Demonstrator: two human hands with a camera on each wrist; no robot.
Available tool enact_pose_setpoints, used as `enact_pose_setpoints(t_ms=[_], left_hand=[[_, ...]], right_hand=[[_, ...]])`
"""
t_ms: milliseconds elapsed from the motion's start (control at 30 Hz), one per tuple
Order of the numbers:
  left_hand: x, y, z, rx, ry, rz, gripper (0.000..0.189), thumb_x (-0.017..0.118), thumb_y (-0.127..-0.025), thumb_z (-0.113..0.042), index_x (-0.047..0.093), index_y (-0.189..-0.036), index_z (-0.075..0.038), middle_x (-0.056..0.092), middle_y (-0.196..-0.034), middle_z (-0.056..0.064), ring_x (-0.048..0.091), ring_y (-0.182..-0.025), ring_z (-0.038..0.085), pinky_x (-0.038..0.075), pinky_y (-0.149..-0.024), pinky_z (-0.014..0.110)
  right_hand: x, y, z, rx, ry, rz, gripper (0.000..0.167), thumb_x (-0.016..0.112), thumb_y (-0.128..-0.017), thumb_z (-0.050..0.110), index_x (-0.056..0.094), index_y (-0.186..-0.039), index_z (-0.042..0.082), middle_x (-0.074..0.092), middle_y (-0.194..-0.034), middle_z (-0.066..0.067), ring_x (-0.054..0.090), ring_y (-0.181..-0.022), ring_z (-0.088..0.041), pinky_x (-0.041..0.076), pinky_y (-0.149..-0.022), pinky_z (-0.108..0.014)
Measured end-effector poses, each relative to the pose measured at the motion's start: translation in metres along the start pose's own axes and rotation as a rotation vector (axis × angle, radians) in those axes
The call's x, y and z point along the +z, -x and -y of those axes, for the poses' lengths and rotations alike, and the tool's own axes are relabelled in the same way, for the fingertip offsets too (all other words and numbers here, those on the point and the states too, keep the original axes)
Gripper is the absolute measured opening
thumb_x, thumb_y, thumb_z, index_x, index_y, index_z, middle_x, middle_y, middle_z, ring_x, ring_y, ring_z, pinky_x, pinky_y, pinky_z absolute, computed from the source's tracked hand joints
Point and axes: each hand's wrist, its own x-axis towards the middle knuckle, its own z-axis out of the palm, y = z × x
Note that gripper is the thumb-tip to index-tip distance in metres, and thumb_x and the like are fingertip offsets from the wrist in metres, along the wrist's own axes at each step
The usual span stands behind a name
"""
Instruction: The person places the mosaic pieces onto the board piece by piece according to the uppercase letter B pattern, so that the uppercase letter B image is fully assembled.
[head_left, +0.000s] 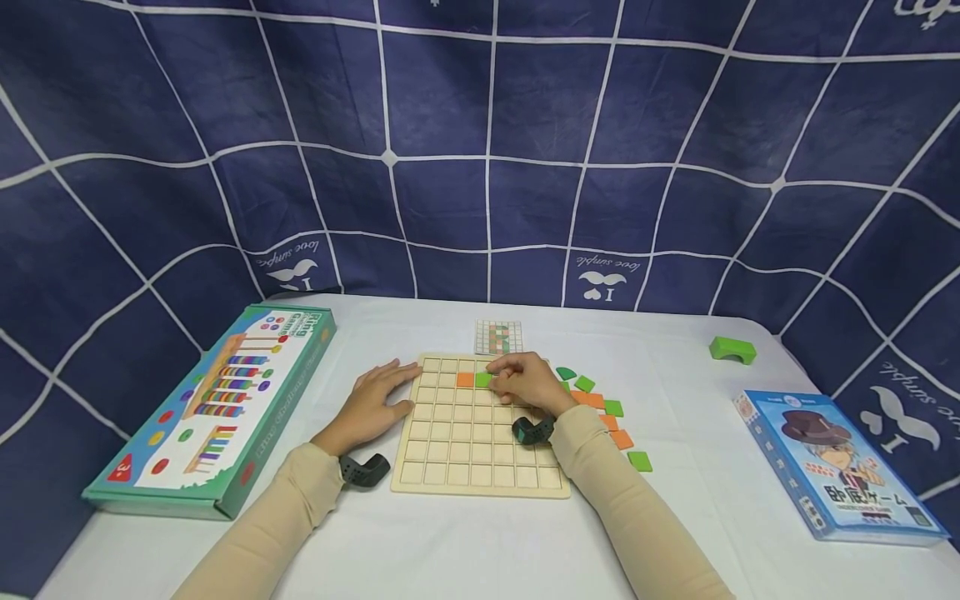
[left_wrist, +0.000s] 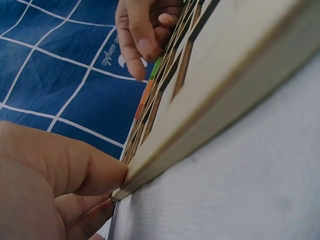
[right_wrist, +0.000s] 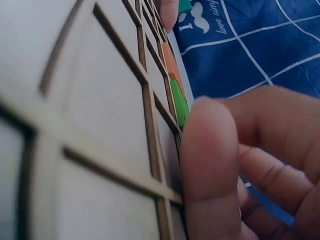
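A wooden grid board [head_left: 480,477] lies flat on the table. An orange square tile [head_left: 466,380] sits in its upper part, with a green square tile [head_left: 483,380] right beside it. My right hand [head_left: 528,381] is over the board's top, thumb and index finger curled at the green tile; the thumb hides part of their contact in the right wrist view. At the board's upper left edge rests my left hand [head_left: 375,404], fingers mostly straight. In the left wrist view its thumb [left_wrist: 102,172] touches the board's edge.
A small pattern card [head_left: 498,337] lies behind the board. Loose tiles, including an orange one [head_left: 622,439] and a green one [head_left: 639,461], are scattered to the right. A green-edged game box [head_left: 225,408] stands left, a blue box [head_left: 840,467] right, a green arch block [head_left: 732,350] behind it.
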Motion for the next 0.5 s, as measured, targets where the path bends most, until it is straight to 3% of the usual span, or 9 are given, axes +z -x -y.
enact_pose_setpoints(t_ms=[267,500], left_hand=[[0.001,0.000,-0.001,-0.002,-0.002,0.002,0.059,0.063,-0.099,-0.012,0.055,-0.156,0.001,0.050,-0.164,0.021,0.030,-0.160,0.046,0.013,-0.130,0.065],[0.000,0.001,-0.001,0.002,-0.007,-0.001,0.058,0.063,-0.100,-0.011,0.055,-0.156,0.001,0.051,-0.163,0.021,0.030,-0.160,0.046,0.014,-0.130,0.066]], right_hand=[[-0.013,0.002,0.006,-0.029,-0.127,0.052,0.032,0.067,-0.103,-0.001,0.067,-0.133,-0.012,0.067,-0.092,-0.006,0.066,-0.069,-0.011,0.063,-0.066,-0.023],[-0.038,0.003,0.005,-0.060,-0.126,-0.032,0.033,0.066,-0.106,0.004,0.066,-0.134,-0.014,0.068,-0.096,-0.019,0.060,-0.069,-0.012,0.055,-0.058,-0.019]])
